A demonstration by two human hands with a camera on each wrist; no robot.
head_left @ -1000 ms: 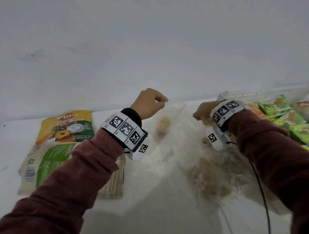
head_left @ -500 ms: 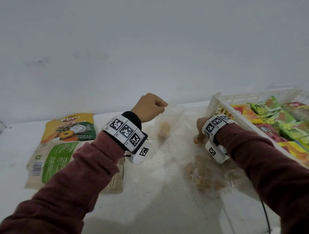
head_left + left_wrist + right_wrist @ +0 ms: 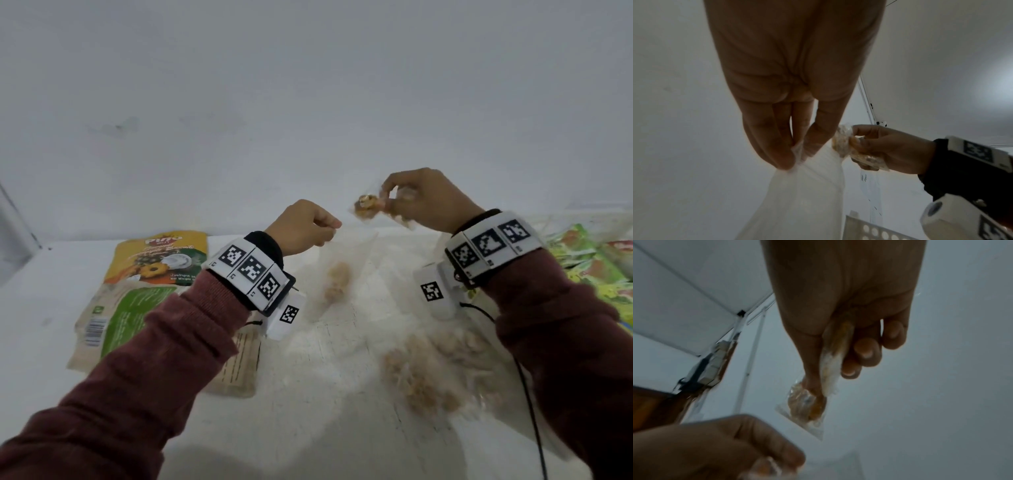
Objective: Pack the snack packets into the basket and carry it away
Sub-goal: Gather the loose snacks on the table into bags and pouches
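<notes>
My left hand pinches the top edge of a clear plastic bag that hangs down to the table with a few brown snacks inside; the left wrist view shows the pinched plastic between thumb and fingers. My right hand is raised just right of it and holds small clear-wrapped brown snack packets, also seen as wrapped snacks below the fingers. More clear-wrapped snacks lie in a loose pile on the table. The white basket stands at the far right with colourful packets in it.
A yellow Pino biscuit bag and a beige-and-green packet lie on the white table at the left, partly under my left sleeve. A white wall rises close behind. A black cable runs down from my right wrist.
My right hand rose from the snack pile on the table with small packets in it and moved up beside the bag's mouth. The left hand kept its hold on the bag.
</notes>
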